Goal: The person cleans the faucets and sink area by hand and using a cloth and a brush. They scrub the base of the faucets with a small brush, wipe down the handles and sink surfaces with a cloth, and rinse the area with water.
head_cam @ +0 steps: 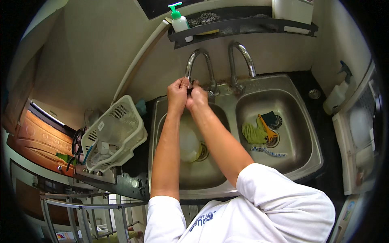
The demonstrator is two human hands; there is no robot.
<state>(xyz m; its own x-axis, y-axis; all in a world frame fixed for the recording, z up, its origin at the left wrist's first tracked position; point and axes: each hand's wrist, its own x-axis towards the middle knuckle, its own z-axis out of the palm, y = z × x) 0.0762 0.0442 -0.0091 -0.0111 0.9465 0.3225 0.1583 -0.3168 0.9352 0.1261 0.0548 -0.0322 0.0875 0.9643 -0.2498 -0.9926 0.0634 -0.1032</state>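
Note:
My left hand (177,94) and my right hand (198,96) are close together beneath the spout of the left chrome faucet (209,66). Their fingers close around a small dark object (190,90), mostly hidden, so I cannot tell its kind. The right hand is slightly blurred. Below my forearms, in the left basin of the steel double sink (233,121), lies a pale, rounded plastic item (189,144) beside the drain. The right basin holds a yellow-green cloth (253,132), an orange-handled tool (265,124), a dark scouring pad (268,118) and a blue-and-white patterned strip (267,151).
A white plastic dish basket (138,133) with clear containers stands left of the sink. Behind is a second faucet (247,56). A black shelf (231,27) carries a green-topped pump bottle (180,22) and steel-wool scourers (209,18). A spray bottle (335,94) stands right.

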